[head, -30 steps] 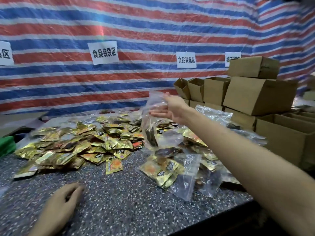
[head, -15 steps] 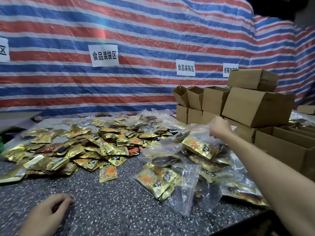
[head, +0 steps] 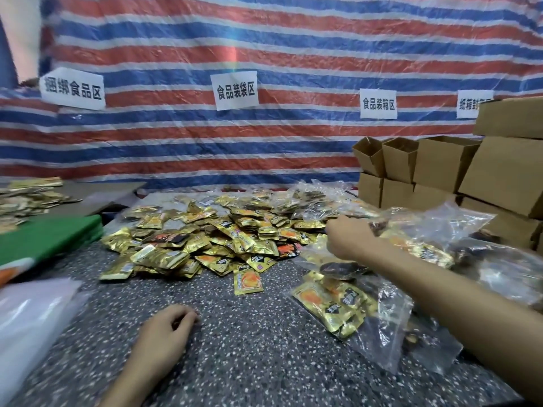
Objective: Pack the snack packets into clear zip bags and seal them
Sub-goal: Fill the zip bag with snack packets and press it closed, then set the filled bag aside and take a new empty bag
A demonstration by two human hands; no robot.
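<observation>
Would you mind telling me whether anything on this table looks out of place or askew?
One gold snack packet lies by itself on the speckled table, just in front of the main pile. At the back, two open cardboard boxes sit tilted on the stack. Nothing looks spilled or torn.

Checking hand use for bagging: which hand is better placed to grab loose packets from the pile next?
Right, probably. The right hand hovers at the right edge of the packet pile, beside the filled bags; the left hand rests on the bare table, short of the pile.
</observation>
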